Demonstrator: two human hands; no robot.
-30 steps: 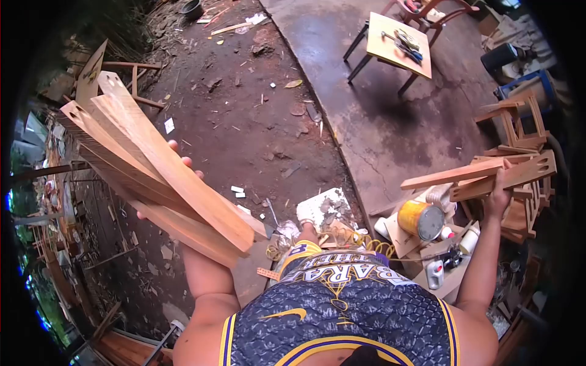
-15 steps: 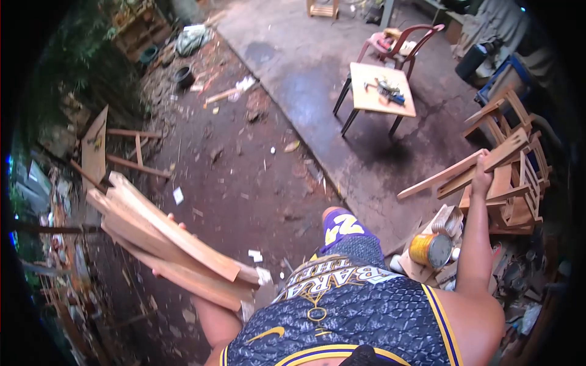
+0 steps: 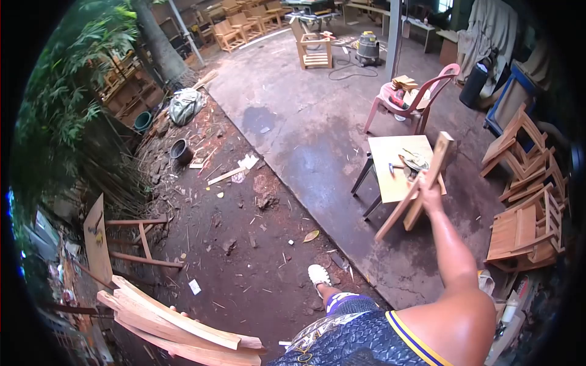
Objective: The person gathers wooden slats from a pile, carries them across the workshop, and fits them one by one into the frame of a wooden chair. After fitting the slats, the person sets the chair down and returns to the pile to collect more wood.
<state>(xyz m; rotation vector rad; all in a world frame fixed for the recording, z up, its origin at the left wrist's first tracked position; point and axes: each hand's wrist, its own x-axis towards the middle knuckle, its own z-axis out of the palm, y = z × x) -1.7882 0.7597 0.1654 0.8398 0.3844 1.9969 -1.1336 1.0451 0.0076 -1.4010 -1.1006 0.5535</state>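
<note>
My left hand (image 3: 184, 315) is wrapped under a bundle of several curved wooden boards (image 3: 177, 329) at the lower left; only its fingertips show past the edges. With my arm stretched forward, my right hand (image 3: 431, 195) is closed around two wooden pieces (image 3: 436, 160). One is a thicker bar that points up; the other is a thinner strip slanting down to the left. Behind them stands a small table (image 3: 390, 183) with a light top and dark legs. A hammer (image 3: 395, 168) and other tools lie on that top, partly hidden by the wood.
A red plastic chair (image 3: 421, 100) holding wood pieces stands beyond the table. Wooden chair frames (image 3: 528, 229) are piled on the right. A shop vacuum (image 3: 367, 49) and a wooden chair (image 3: 314, 52) are farther back. A concrete edge (image 3: 287, 186) borders the littered dirt.
My right hand has carried its wooden pieces left, away from the chair frames, to in front of the small table. The view has tilted up; the left hand still holds the boards.
</note>
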